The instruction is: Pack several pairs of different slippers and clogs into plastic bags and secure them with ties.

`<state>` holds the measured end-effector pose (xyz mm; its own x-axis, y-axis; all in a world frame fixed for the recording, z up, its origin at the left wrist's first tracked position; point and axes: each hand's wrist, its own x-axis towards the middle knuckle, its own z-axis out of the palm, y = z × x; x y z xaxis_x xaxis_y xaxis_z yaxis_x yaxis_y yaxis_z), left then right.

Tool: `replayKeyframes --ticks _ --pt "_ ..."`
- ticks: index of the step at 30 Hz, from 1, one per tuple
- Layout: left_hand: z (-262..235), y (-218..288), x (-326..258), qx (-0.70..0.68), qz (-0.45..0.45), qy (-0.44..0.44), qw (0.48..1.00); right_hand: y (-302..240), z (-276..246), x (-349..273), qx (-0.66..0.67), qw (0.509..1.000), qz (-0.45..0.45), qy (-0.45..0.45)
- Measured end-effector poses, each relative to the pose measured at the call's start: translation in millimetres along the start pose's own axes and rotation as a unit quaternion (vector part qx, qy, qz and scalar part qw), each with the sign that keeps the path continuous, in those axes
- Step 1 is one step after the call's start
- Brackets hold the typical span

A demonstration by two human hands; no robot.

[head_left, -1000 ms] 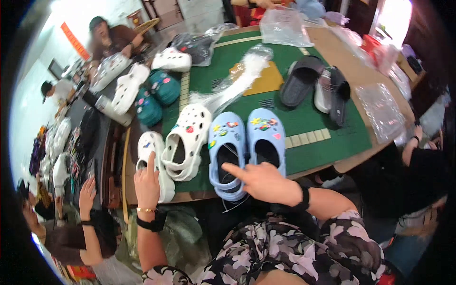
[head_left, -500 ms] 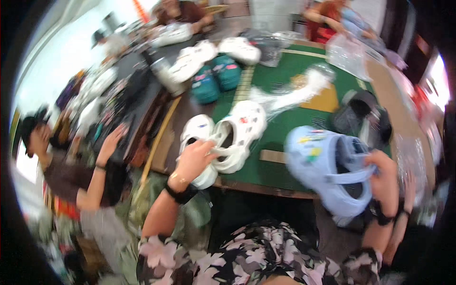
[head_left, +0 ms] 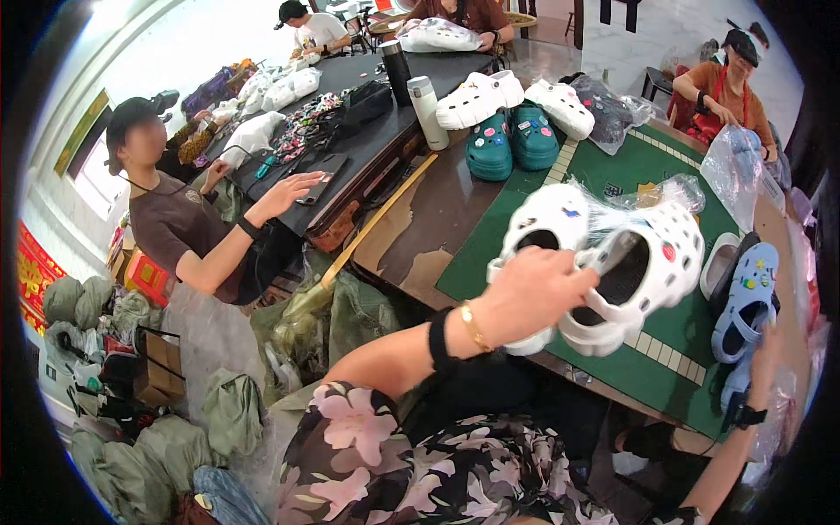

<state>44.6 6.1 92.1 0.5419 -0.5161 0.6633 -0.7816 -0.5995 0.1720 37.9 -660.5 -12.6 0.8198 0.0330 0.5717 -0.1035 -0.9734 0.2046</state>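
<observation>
My left hand (head_left: 541, 296) grips a pair of white clogs by their heel straps. The right white clog (head_left: 669, 254) has a red charm and the left white clog (head_left: 553, 210) a blue one. Both are over the near edge of the green-topped table (head_left: 490, 262). Toward the right edge, my blurred right hand (head_left: 763, 359) is at the heel of a light-blue clog (head_left: 751, 278) with colourful charms. Whether its fingers grip the clog is unclear. Part of a second light-blue clog (head_left: 735, 385) shows below. Dark-and-grey footwear (head_left: 719, 262) lies beside them.
Teal clogs (head_left: 490, 149), more white clogs (head_left: 479, 98) and a steel bottle (head_left: 428, 114) stand at the back. A clear plastic bag (head_left: 678, 191) lies behind my white pair. A co-worker (head_left: 166, 201) reaches over the black table (head_left: 350, 166) at left; others sit farther back.
My view has turned left. The white clogs, under my left hand on the table before, look raised and closer. The light-blue clog my right hand held is now at the table's right side.
</observation>
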Motion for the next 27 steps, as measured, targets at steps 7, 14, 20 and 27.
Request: replayKeyframes --ticks 7,14,20,27 --pt "93.4 28.3 -6.0 -0.068 0.031 -0.075 0.994 -107.3 -12.2 -24.6 0.062 0.991 0.11 -0.051" --pt "108.7 47.3 -30.6 -0.005 0.08 -0.113 0.99 -190.2 -83.1 -33.3 0.086 0.989 0.068 0.095" --pt "81.2 31.1 -48.4 -0.04 0.0 -0.064 0.997 -279.8 -101.1 -62.5 0.647 0.729 0.172 -0.142" --pt "85.3 20.3 -95.0 -0.208 -0.271 -0.062 0.938 -318.5 -112.0 -47.7 0.481 0.851 0.142 -0.153"
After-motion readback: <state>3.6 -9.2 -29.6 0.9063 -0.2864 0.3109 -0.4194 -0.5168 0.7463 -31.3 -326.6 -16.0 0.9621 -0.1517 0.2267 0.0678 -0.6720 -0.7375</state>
